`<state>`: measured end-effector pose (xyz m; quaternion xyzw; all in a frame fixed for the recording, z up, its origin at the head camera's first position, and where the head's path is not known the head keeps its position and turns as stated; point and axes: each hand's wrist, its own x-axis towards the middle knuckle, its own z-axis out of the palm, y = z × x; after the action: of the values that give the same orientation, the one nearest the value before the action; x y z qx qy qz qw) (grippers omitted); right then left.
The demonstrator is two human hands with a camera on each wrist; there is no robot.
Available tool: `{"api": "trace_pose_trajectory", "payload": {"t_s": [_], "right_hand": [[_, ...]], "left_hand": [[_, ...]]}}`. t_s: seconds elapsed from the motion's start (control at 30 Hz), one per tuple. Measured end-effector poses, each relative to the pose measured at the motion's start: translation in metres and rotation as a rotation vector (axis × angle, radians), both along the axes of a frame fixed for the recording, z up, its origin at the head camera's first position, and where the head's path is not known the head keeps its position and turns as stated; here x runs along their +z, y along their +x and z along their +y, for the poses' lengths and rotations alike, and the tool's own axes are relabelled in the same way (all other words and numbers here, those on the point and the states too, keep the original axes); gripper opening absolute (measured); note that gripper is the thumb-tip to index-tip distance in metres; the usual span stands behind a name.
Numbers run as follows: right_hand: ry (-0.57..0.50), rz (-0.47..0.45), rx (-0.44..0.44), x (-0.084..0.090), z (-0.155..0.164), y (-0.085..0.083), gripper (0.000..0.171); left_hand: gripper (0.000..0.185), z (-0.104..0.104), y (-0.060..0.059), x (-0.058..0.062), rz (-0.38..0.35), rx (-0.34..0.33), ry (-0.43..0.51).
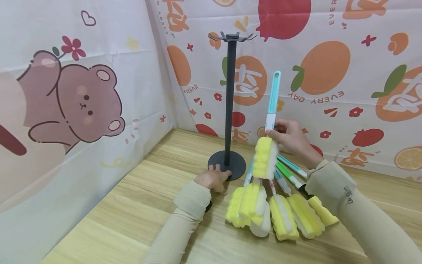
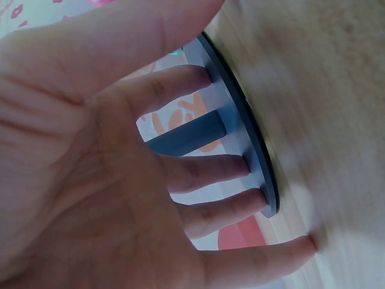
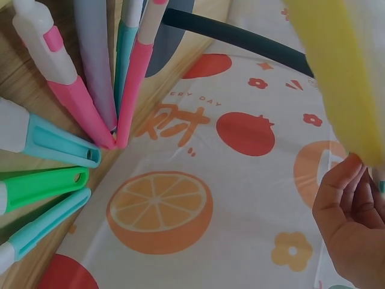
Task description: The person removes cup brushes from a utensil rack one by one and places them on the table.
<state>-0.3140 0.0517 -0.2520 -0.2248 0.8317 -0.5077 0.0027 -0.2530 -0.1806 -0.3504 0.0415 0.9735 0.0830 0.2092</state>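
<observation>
My right hand [image 1: 291,137] pinches a sponge brush [image 1: 273,99] by the white neck of its handle, just above the head. The brush is upright, its light-blue handle with a hanging hole pointing up and its yellow-and-white sponge head [image 3: 337,78] down. A black stand [image 1: 230,99] with several hooks at its top rises to the left of it. My left hand [image 1: 214,179] has its fingers spread, the fingertips [image 2: 237,164] pressing on the stand's round base [image 1: 239,167]; the little finger rests on the table. Several more sponge brushes [image 1: 283,218] lie fanned out below the raised one.
Pink, green, light-blue and grey handles [image 3: 51,180] of the lying brushes point toward the back wall. A fruit-print cloth [image 1: 329,106] hangs behind the wooden table [image 1: 138,198]. On the left is a white cloth with a bear print [image 1: 82,102].
</observation>
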Motion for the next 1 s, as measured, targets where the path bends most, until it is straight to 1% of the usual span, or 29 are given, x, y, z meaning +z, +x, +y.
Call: {"api": "trace_pose_trajectory", "payload": {"t_s": [0.3,0.73,1.0], "right_hand": [[0.007,-0.067,0.012,-0.001,0.001,0.000,0.034],[-0.007,-0.123,0.062,-0.002,0.007,0.001,0.033],[0.015,-0.169,0.058,-0.005,0.015,0.002,0.034]], "left_hand": [[0.071,-0.001,0.000,0.001,-0.001,-0.006,-0.007],[0.070,-0.001,-0.001,0.001,0.003,-0.014,-0.006],[0.071,0.000,-0.001,0.001,-0.006,-0.009,-0.009]]}}
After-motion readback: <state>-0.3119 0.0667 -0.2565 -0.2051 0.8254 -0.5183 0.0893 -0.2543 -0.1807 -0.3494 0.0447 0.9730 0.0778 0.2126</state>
